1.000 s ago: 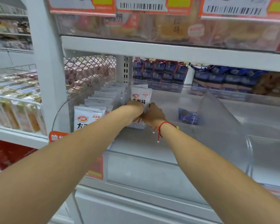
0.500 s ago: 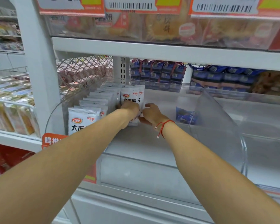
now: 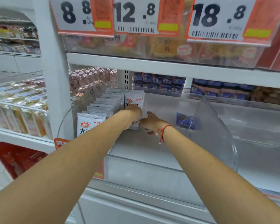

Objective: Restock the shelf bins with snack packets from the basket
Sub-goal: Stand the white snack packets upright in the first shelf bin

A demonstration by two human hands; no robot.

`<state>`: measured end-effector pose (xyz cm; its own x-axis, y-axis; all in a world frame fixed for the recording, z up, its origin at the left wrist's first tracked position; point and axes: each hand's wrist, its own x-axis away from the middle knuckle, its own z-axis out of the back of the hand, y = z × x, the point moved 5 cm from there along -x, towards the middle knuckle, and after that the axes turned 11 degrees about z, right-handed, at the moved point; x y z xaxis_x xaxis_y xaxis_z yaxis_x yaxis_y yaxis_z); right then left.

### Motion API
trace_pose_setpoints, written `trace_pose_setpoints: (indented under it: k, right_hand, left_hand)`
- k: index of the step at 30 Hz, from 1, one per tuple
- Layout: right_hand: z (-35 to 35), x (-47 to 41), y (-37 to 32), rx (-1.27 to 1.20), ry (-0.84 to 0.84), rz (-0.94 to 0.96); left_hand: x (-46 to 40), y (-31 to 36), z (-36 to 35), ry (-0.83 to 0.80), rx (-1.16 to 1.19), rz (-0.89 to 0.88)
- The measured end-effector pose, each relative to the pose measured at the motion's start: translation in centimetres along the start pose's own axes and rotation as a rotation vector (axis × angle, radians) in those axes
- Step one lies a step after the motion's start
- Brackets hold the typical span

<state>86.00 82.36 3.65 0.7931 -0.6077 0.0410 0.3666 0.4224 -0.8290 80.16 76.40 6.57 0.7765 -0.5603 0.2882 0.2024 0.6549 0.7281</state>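
Trouble looked most likely at the white packet [image 3: 134,101] standing at the back of the clear bin [image 3: 217,126]. It stood upright just to the right of the row of white packets [image 3: 102,109] with bare bin floor beyond it, so nothing propped it on that side. If both hands let go together, I judged it could tip forward or to the right and lie flat. A knock from the left forearm, which passed close over the front packets, might also have toppled that row.

The left hand [image 3: 132,113] was at the lower half of the upright packet, its fingers curled against it and seemingly holding it; the hand hid the exact grip. The right hand [image 3: 149,122] was just beside the packet's lower right edge, fingers loose and partly spread, fingertips at or very near the packet; it gripped nothing that I could see. A red string [image 3: 164,130] circled that wrist. A blue packet [image 3: 185,121] lay alone further right in the same bin. The basket was out of view.
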Motion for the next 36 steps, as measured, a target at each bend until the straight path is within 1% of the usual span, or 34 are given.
trace_pose_setpoints:
  k: [4, 7, 9, 11, 13, 16, 18, 21, 25, 28, 32, 36]
  right_hand:
    - [1.3, 2.1, -1.5, 0.129, -0.028, -0.003]
    - [2.6, 4.6, -2.3, 0.152, -0.022, 0.023]
    - [3.5, 6.6, -2.9, 0.119, 0.031, 0.091]
    - [4.7, 9.1, -3.6, 0.093, 0.129, 0.195]
    - [5.6, 12.1, -4.3, 0.072, 0.218, 0.294]
    - [6.4, 16.9, -4.3, 0.064, 0.256, 0.362]
    - [6.6, 20.2, -3.5, 0.066, 0.205, 0.346]
    - [6.4, 25.1, -1.6, 0.056, 0.066, 0.29]
    - [5.9, 30.7, 2.0, 0.107, -0.085, 0.205]
    - [5.6, 34.3, 4.9, 0.152, -0.138, 0.119]
    - [4.8, 37.9, 9.2, 0.149, -0.231, 0.004]
    - [4.0, 39.9, 14.2, 0.181, -0.233, -0.077]
  left_hand:
    - [2.6, 0.0, 0.8, -0.053, 0.05, 0.008]
    - [5.0, -0.3, 1.2, -0.077, 0.124, 0.018]
    - [6.6, -0.2, 1.8, -0.037, 0.19, 0.015]
    - [8.6, -0.2, 2.5, 0.031, 0.306, -0.001]
    - [11.1, -0.2, 2.9, 0.061, 0.429, -0.026]
    - [15.6, -0.9, 2.7, 0.047, 0.48, -0.048]
    - [18.2, -1.8, 2.2, 0.056, 0.452, -0.073]
    - [21.8, -3.9, 0.3, 0.016, 0.382, -0.094]
    - [25.8, -7.2, -3.5, -0.058, 0.31, -0.059]
    - [28.1, -9.5, -7.1, -0.151, 0.273, -0.007]
    - [30.3, -12.4, -11.9, -0.265, 0.232, 0.053]
    - [30.9, -15.8, -16.6, -0.33, 0.189, 0.143]
